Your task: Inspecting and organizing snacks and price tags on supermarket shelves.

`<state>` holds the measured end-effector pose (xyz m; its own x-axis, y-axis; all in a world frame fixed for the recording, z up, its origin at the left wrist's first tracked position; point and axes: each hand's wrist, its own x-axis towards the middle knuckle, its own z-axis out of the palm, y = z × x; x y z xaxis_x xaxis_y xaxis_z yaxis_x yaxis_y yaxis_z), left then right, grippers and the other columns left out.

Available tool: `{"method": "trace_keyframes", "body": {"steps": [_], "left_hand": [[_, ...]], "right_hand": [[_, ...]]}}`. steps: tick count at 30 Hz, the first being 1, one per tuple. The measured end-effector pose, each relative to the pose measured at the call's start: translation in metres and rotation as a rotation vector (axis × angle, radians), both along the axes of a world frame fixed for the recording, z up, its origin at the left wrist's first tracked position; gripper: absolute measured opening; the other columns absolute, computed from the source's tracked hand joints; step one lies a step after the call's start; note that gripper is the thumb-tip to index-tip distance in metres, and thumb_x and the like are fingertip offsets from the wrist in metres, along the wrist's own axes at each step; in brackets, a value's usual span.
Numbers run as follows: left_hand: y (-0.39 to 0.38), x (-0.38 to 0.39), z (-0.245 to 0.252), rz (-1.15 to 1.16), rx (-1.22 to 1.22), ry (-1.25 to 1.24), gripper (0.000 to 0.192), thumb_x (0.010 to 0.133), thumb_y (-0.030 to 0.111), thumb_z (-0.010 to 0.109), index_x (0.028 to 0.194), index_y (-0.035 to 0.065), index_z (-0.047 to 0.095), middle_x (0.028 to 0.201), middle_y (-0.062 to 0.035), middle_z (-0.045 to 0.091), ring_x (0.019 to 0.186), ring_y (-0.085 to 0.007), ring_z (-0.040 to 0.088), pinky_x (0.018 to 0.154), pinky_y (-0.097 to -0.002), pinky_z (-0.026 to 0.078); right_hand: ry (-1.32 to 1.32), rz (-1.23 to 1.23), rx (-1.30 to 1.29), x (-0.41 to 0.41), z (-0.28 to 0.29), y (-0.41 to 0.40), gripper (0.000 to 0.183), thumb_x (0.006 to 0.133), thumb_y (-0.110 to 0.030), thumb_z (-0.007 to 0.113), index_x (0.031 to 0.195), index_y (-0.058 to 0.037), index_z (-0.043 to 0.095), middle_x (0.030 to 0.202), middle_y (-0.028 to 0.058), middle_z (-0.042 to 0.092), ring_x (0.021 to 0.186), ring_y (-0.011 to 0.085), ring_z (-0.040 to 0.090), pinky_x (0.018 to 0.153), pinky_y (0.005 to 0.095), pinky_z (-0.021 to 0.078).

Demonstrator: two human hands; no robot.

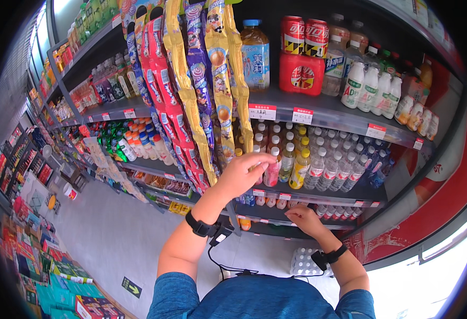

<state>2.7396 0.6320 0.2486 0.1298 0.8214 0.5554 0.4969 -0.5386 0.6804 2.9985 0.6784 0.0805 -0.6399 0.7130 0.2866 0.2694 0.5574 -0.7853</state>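
Note:
My left hand (244, 173) reaches toward the drink shelf, fingers bent forward. Its fingertips overlap the neck of a pink drink bottle (271, 176) with a white cap; contact cannot be made out. Right of that bottle stand a clear bottle with a yellowish label (287, 163) and a yellow-capped yellow drink bottle (299, 172). Lower and to the right, my right hand (306, 220) is loosely curled before a lower shelf edge, with nothing visible in it. Both wrists wear black straps with small devices.
Hanging strips of snack packets (185, 91) drop beside my left arm. Above are a large blue-labelled bottle (255, 60), red cans (292, 35) and white milk-drink bottles (354, 85). A wrapped bottle pack (306, 261) sits on the floor. Stacked boxes (63, 295) line the lower left.

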Motion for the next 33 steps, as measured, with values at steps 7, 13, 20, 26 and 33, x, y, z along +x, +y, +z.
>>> {"method": "trace_keyframes", "body": {"steps": [7, 13, 20, 26, 33], "left_hand": [[-0.048, -0.013, -0.102, 0.141, -0.3, -0.252, 0.019, 0.092, 0.007, 0.057, 0.108, 0.0011, 0.065, 0.107, -0.0082, 0.069, 0.1, -0.0161, 0.064, 0.087, -0.0281, 0.049], [-0.14, -0.045, -0.176, 0.346, -0.437, -0.716, 0.023, 0.092, 0.005, 0.057, 0.114, -0.0025, 0.059, 0.116, -0.0111, 0.064, 0.109, -0.0194, 0.06, 0.098, -0.0306, 0.044], [-0.249, -0.097, -0.204, 0.593, -0.58, -0.809, 0.029, 0.09, 0.012, 0.062, 0.117, -0.0006, 0.058, 0.115, -0.01, 0.064, 0.11, -0.0195, 0.059, 0.099, -0.0321, 0.042], [-0.319, -0.177, -0.204, 0.702, -0.545, -0.8, 0.034, 0.091, 0.019, 0.062, 0.119, 0.0011, 0.058, 0.115, -0.0094, 0.064, 0.11, -0.0187, 0.058, 0.099, -0.0325, 0.041], [-0.396, -0.296, -0.194, 0.867, -0.329, -0.79, 0.03, 0.093, 0.017, 0.058, 0.118, 0.0004, 0.058, 0.115, -0.0096, 0.064, 0.11, -0.0177, 0.058, 0.098, -0.031, 0.042]], "right_hand": [[-0.136, 0.041, -0.331, 0.06, -0.083, -0.008, 0.016, 0.084, -0.01, 0.063, 0.097, -0.0056, 0.071, 0.086, 0.0113, 0.067, 0.076, 0.019, 0.064, 0.071, 0.0295, 0.0507], [-0.086, -0.125, -0.411, 0.091, -0.13, -0.023, 0.017, 0.084, -0.01, 0.064, 0.098, -0.0033, 0.07, 0.086, 0.0113, 0.069, 0.077, 0.018, 0.065, 0.071, 0.029, 0.0508], [-0.013, -0.263, -0.537, 0.083, -0.134, -0.049, 0.019, 0.088, -0.011, 0.059, 0.1, 0.0015, 0.068, 0.082, 0.0074, 0.068, 0.07, 0.0116, 0.062, 0.064, 0.0245, 0.0499], [-0.126, -0.17, -0.498, 0.022, -0.134, -0.091, 0.019, 0.089, -0.01, 0.058, 0.1, 0.0023, 0.068, 0.082, 0.0066, 0.068, 0.069, 0.0114, 0.062, 0.063, 0.0249, 0.0503], [-0.1, -0.073, -0.475, -0.133, -0.109, -0.132, 0.02, 0.09, -0.009, 0.058, 0.102, 0.0031, 0.067, 0.083, 0.0073, 0.067, 0.071, 0.0112, 0.062, 0.063, 0.0245, 0.0507]]}}
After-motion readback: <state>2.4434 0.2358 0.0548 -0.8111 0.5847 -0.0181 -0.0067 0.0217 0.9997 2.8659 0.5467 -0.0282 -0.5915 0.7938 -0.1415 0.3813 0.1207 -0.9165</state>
